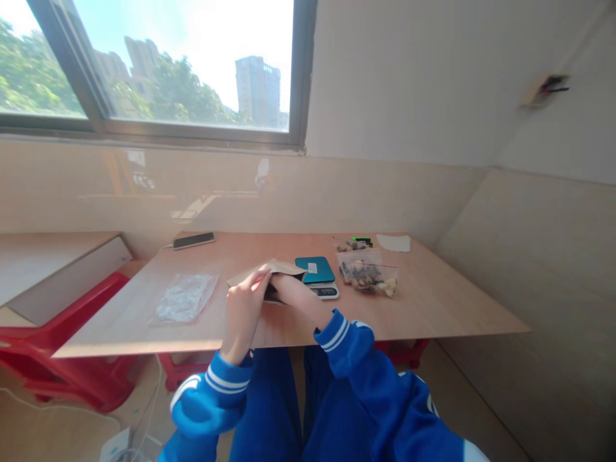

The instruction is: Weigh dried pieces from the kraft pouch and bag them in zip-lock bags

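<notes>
Head view: both hands are working at one brown paper bag, just below the centre of the frame.
Left hand: the left hand is curling its fingers nearly closed and appears to be pinching the bag's rim.
Right hand: the right hand is reaching into the bag's dark mouth; the paper is hiding its fingers, so I cannot tell how far open they are or whether they are holding anything.
Handling: the step is probably calling for a firm left pinch and a wide mouth, so that the right wrist is sliding past without creasing or tearing the paper.
Paper bag: it is sitting between the hands, touching the left fingers and surrounding the right ones.
Scale: a teal digital scale is resting just right of the bag, at centre right.
Clear bags: a crumpled clear bag is lying centre left; a filled clear bag is lying centre right.
Table back: a phone is lying farther up, left of centre.
</notes>
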The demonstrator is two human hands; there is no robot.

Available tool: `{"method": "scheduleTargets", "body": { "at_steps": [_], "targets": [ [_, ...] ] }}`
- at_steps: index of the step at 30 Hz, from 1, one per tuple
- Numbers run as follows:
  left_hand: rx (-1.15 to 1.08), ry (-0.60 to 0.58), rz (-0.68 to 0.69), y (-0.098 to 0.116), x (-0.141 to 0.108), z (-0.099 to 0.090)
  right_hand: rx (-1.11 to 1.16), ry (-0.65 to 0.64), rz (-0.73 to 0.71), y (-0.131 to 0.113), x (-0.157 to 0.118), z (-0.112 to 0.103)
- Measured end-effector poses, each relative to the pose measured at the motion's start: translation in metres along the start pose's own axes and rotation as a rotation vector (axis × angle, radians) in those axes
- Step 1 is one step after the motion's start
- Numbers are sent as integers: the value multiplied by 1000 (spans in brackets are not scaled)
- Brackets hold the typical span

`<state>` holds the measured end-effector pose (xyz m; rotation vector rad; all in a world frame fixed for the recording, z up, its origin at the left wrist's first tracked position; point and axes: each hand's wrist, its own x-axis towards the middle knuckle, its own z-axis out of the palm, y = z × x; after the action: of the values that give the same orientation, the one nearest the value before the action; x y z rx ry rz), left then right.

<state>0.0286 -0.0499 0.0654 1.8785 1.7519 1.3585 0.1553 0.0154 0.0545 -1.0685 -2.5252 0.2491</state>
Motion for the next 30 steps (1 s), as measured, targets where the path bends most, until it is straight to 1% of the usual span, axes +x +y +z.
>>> {"method": "scheduleTargets", "body": {
  "at_steps": [2,4,6,8,11,14,17,19,22,24,26,27,28,30],
  "targets": [
    [-41,-21,-52,2,9,-6,2,0,-19,-2,-6,-15],
    [-94,-50,-87,4,16,-10,60,12,-86,-6,-12,-30],
    [-130,-63,-85,4,24,-12,123,33,-154,-10,-18,-43],
    [-153,-63,-66,2,32,-12,171,67,-172,-12,-22,-51],
    [-210,-95,-58,-3,46,-14,239,128,-137,-7,-25,-53],
    [-328,-186,-66,-7,62,-18,356,210,-120,1,-26,-53],
    [-416,-264,-81,-10,78,-23,530,326,-107,9,-20,-55],
    [-405,-279,-85,-12,88,-25,686,407,-80,15,-12,-54],
    [-345,-248,-75,-16,99,-27,920,547,12,35,1,-47],
    [-312,-223,-73,-18,103,-28,971,656,109,59,5,-40],
    [-291,-211,-76,-19,104,-28,852,715,240,88,1,-30],
    [-287,-207,-80,-19,104,-29,749,715,310,103,-4,-25],
    [-285,-202,-86,-19,103,-29,639,687,370,117,-10,-20],
    [-286,-198,-98,-17,101,-28,503,637,442,139,-23,-10]
  ]
}}
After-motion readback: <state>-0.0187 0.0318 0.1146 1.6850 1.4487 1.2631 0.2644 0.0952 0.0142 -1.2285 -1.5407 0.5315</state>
